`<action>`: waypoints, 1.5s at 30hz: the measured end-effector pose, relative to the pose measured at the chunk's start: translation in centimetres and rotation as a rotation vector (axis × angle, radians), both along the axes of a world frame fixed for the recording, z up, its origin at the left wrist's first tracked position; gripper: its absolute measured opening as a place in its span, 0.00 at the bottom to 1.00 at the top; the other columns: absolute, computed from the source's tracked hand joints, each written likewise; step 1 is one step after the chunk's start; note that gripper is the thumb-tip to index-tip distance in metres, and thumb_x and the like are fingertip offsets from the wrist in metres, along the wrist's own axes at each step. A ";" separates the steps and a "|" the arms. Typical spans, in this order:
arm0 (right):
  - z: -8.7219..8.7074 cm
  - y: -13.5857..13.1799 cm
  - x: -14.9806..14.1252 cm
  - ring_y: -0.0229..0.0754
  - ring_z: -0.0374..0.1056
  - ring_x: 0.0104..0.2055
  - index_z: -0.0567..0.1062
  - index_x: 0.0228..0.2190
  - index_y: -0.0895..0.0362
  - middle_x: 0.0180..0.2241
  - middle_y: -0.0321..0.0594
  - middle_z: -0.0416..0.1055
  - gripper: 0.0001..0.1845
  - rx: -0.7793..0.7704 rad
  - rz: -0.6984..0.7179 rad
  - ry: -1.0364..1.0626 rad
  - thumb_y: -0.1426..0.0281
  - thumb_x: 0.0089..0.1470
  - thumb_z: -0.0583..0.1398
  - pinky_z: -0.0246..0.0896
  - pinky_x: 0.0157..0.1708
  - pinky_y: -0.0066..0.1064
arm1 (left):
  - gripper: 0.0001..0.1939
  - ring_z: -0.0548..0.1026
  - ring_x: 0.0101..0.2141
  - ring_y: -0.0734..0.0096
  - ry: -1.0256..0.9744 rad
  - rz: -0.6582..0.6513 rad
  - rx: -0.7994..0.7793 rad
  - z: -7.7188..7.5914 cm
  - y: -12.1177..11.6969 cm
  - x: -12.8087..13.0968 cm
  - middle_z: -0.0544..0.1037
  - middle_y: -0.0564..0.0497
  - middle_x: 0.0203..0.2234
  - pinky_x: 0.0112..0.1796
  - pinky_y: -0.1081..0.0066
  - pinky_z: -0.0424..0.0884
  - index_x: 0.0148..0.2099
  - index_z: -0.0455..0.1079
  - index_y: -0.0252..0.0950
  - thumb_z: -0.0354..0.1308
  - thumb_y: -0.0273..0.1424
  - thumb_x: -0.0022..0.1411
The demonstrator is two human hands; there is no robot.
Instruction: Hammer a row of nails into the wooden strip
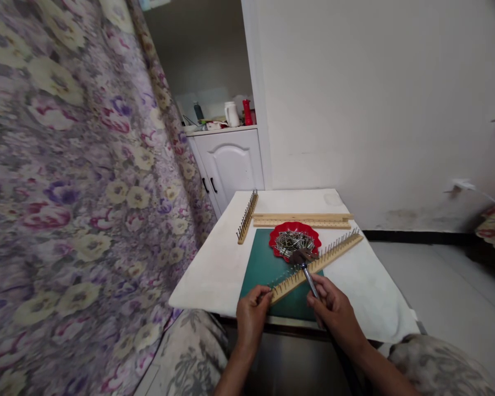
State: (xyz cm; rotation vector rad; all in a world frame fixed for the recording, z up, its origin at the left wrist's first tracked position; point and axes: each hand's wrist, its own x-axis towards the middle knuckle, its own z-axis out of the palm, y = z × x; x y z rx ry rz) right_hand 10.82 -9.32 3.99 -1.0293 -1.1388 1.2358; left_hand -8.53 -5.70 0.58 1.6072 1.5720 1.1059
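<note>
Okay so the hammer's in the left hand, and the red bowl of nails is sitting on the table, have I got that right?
Not quite: the head view shows the hammer in the right hand, not the left. The red bowl of nails is indeed on the table.

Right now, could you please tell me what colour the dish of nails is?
The dish is red, best seen in the head view.

Hammer (309,279) possibly across path to bowl (295,226)
</note>
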 end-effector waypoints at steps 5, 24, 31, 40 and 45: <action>-0.1 -0.1 -0.2 0.28 0.52 0.13 0.64 0.48 0.55 0.25 0.30 0.65 0.22 -0.020 0.025 -0.005 0.63 0.52 0.59 0.48 0.12 0.21 | 0.11 0.70 0.26 0.72 0.071 -0.005 0.019 -0.2 0.1 -0.1 0.75 0.55 0.23 0.27 0.77 0.62 0.31 0.73 0.37 0.53 0.37 0.56; 0.8 -2.2 -2.0 0.27 0.55 0.12 0.62 0.53 0.54 0.25 0.30 0.67 0.24 -0.067 0.330 -0.110 0.64 0.55 0.55 0.47 0.13 0.22 | 0.08 0.65 0.23 0.75 0.155 0.004 0.069 -0.6 0.2 -0.7 0.68 0.56 0.21 0.25 0.77 0.57 0.27 0.71 0.36 0.53 0.32 0.54; 0.4 -2.4 -2.2 0.28 0.56 0.13 0.62 0.54 0.53 0.25 0.30 0.67 0.23 -0.036 0.325 -0.201 0.68 0.56 0.54 0.49 0.15 0.22 | 0.09 0.66 0.23 0.75 0.144 0.006 0.057 -0.4 0.0 -0.8 0.70 0.56 0.21 0.25 0.77 0.56 0.28 0.72 0.37 0.52 0.32 0.54; 1.2 -2.4 -2.5 0.28 0.56 0.13 0.60 0.55 0.52 0.26 0.31 0.67 0.24 -0.046 0.319 -0.171 0.67 0.57 0.53 0.48 0.15 0.22 | 0.09 0.65 0.23 0.75 0.150 0.019 0.068 -0.5 0.0 -0.9 0.70 0.56 0.21 0.25 0.77 0.56 0.25 0.71 0.37 0.54 0.33 0.54; 1.3 -2.1 -2.9 0.29 0.57 0.13 0.61 0.54 0.53 0.25 0.31 0.67 0.23 -0.036 0.321 -0.236 0.67 0.57 0.54 0.50 0.15 0.23 | 0.08 0.65 0.23 0.75 0.150 0.040 0.060 -0.7 0.1 -0.9 0.70 0.55 0.20 0.24 0.77 0.55 0.25 0.71 0.37 0.54 0.32 0.53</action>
